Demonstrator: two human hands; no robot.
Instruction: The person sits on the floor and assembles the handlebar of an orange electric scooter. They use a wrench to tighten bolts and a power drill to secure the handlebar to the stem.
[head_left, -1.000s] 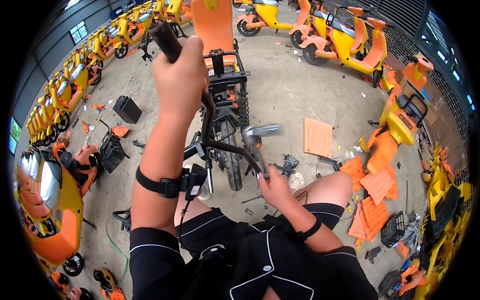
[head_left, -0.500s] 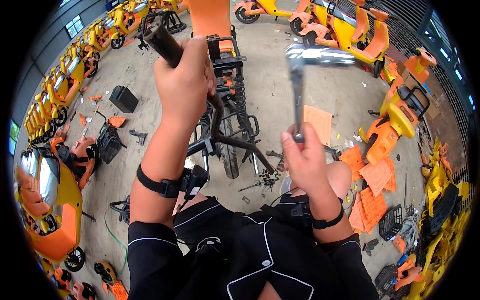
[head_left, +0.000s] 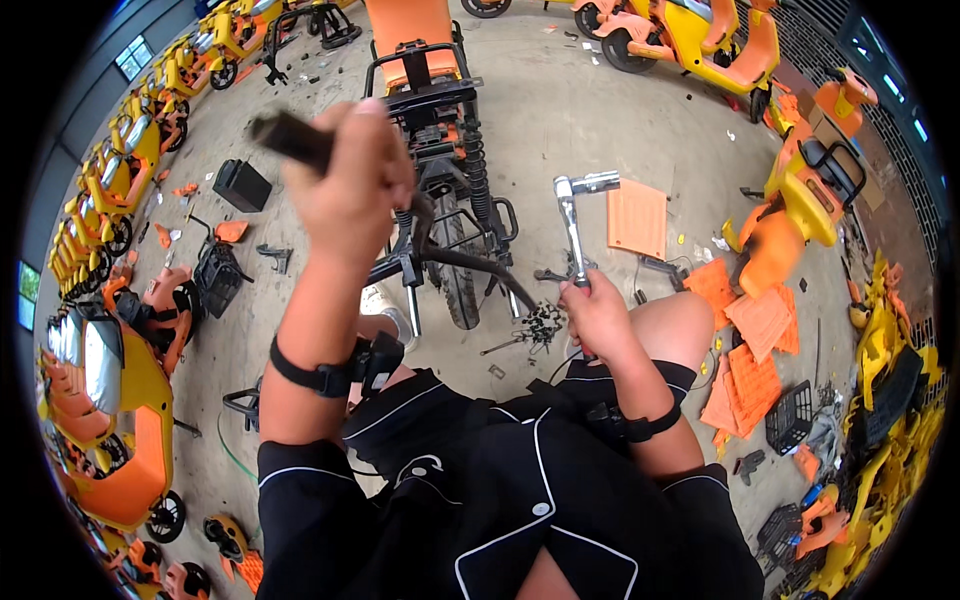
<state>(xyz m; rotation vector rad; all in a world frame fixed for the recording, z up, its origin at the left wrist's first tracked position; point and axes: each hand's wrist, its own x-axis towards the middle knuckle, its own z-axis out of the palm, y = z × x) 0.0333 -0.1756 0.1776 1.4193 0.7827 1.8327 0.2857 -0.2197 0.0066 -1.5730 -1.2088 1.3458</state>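
Observation:
My left hand [head_left: 350,190] is raised and wrapped round a dark bent metal tube [head_left: 292,140], whose thick end sticks out to the left, blurred. Below the fist the tube appears to run on as a bent black bar, in front of a partly stripped scooter frame [head_left: 425,110]. My right hand [head_left: 600,315] grips the handle of a shiny ratchet wrench [head_left: 571,225]; a long socket points right from its head. The wrench is held upright over the floor, apart from the frame. A rear wheel [head_left: 458,285] and a coil spring shock [head_left: 476,180] show on the frame.
Several small dark parts [head_left: 540,325] lie in a pile near my knees. Orange panels [head_left: 637,218] and a black crate [head_left: 790,415] are on the right, beside yellow scrap panels [head_left: 885,440]. A black battery-like box [head_left: 242,186] and rows of yellow-orange scooters [head_left: 120,430] stand left.
My right hand has come down and slightly left with the ratchet wrench, which was blurred and higher before. My left hand has shifted slightly down and left with the metal tube.

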